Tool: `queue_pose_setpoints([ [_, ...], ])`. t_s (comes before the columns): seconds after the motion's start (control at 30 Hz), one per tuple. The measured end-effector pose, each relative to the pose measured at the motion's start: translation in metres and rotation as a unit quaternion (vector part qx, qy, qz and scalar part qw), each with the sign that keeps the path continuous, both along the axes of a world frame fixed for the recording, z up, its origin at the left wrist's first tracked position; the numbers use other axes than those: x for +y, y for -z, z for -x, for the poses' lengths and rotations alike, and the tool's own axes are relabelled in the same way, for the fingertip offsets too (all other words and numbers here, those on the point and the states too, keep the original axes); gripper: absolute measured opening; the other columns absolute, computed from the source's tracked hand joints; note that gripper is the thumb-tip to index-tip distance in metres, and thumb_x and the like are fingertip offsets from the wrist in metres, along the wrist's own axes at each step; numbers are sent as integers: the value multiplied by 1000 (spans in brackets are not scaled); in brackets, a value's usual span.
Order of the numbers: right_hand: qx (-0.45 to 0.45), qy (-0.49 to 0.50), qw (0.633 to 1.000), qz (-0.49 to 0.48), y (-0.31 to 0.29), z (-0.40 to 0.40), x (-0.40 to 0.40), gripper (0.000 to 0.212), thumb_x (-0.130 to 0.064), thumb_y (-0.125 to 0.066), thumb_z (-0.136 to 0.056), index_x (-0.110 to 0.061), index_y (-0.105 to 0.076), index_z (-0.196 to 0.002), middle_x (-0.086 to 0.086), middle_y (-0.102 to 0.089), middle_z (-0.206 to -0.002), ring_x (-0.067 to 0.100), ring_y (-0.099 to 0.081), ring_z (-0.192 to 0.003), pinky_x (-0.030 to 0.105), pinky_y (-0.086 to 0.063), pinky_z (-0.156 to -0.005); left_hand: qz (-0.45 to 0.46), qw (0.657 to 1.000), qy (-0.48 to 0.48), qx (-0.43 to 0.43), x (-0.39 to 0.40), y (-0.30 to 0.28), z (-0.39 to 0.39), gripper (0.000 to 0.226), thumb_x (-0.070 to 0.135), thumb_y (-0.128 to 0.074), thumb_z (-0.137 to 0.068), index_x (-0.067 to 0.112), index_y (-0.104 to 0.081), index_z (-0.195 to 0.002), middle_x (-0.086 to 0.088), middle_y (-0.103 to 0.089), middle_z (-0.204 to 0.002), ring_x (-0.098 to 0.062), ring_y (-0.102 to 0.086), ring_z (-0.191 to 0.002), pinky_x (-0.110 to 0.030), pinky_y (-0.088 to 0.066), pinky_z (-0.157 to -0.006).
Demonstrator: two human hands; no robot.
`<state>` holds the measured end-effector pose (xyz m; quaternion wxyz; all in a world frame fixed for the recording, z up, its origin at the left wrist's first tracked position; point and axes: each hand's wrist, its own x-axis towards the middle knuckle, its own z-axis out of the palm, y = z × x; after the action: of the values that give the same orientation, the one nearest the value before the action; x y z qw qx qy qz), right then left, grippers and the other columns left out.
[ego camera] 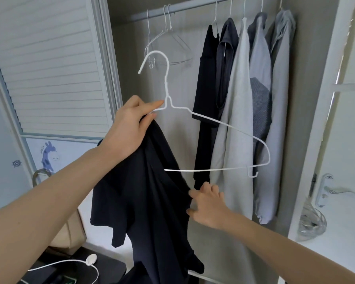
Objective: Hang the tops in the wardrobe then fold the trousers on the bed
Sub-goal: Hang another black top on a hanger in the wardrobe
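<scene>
Pinching the white wire hanger [195, 124] and dark T-shirt [146, 191] together, the left hand [129, 128] steadies both. The right hand [208, 203] grips the shirt's edge, likely to work it onto the hanger.

A dark navy top [150, 193] hangs crumpled from one shoulder of a white wire hanger [195, 128], which is tilted with its hook up and to the left; the other shoulder and most of the bottom bar are bare. Behind, a wardrobe [127, 64] stands open. On its rail [184, 7] hang five tops [244, 111], black to pale grey, at the right, and several empty hangers [168, 44] at the left.
</scene>
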<state>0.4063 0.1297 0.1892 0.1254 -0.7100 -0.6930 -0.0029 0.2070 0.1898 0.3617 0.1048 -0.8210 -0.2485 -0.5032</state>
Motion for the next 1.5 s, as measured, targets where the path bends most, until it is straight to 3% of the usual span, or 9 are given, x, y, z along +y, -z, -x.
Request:
queue_pose_setpoints([
  [0.27, -65, -31, 995, -74, -28, -86, -14, 31, -51, -35, -97, -28, -52, -109, -6, -47, -111, 21, -39, -107, 36, -31, -89, -40, 994, -74, 65, 29, 23, 44, 40, -5, -57, -92, 11, -63, -128, -10, -47, -92, -21, -50, -70, -2, -34, -85],
  [0.43, -46, -91, 990, -96, -47, -104, -24, 28, -48, -30, -98, -26, -41, -84, -10, -47, -86, 16, -44, -90, 34, -35, -83, -40, 992, -97, 66, 37, 33, 46, 38, -5, -57, -93, 9, -64, -128, -13, -47, -93, -27, -50, -62, -35, -49, -72],
  [0.6, -63, -123, 978, -159, -74, -118, -30, 25, -54, -26, -95, -35, -37, -83, -16, -44, -81, 12, -47, -83, 33, -41, -75, -20, 995, -86, 56, 41, 33, 48, 34, -3, -57, -93, 9, -66, -124, -10, -47, -91, -22, -49, -66, -29, -43, -75],
  [0.87, 183, -161, 952, -188, -109, -78, -23, 14, -21, -41, -100, -26, -51, -93, -4, -52, -72, 3, -45, -64, 16, -38, -63, 0, 996, -29, 90, 27, 33, 6, 32, 2, -62, -91, 10, -67, -123, -9, -48, -88, -16, -49, -74, 1, -30, -82],
  [1.0, 266, -151, 932, -192, -113, -71, -17, 15, -14, -41, -99, -22, -54, -98, 3, -56, -83, 7, -48, -70, 19, -39, -69, 62, 995, -3, 73, 25, 29, 3, 32, 22, -64, -92, 14, -67, -123, -3, -52, -90, -12, -52, -79, -3, -34, -81],
  [1.17, 349, -148, 904, -196, -121, -92, -31, 22, -15, -49, -98, -35, -56, -103, 5, -48, -67, 10, -42, -61, 24, -38, -62, 131, 987, -38, 87, 35, 36, 35, 34, 42, -48, -95, 15, -66, -85, 0, -59, -77, -15, -56, -74, -21, -41, -72],
  [1.3, 341, -137, 917, -152, -132, -97, -37, 36, -18, -58, -94, -36, -52, -124, 4, -55, -65, 12, -50, -61, 18, -43, -67, 156, 987, -36, 32, 32, 41, 35, 20, 30, -49, -100, 19, -57, -86, 4, -60, -74, -10, -55, -74, -14, -41, -68],
  [1.4, 299, -97, 940, -135, -137, -101, -40, 31, -34, -56, -91, -7, -69, -99, 23, -66, -90, 38, -62, -85, 38, -50, -83, 155, 987, -35, 16, 34, 40, 41, 14, 25, -49, -100, 21, -55, -88, 7, -59, -79, -6, -55, -77, -9, -39, -69],
  [1.5, 260, -97, 954, -114, -138, -92, -47, 27, -21, -51, -97, -3, -70, -88, 22, -66, -88, 23, -60, -77, 46, -50, -85, 162, 986, -38, 9, 39, 41, 46, 13, 21, -49, -100, 19, -57, -90, 5, -59, -86, -6, -56, -83, -8, -38, -72],
])
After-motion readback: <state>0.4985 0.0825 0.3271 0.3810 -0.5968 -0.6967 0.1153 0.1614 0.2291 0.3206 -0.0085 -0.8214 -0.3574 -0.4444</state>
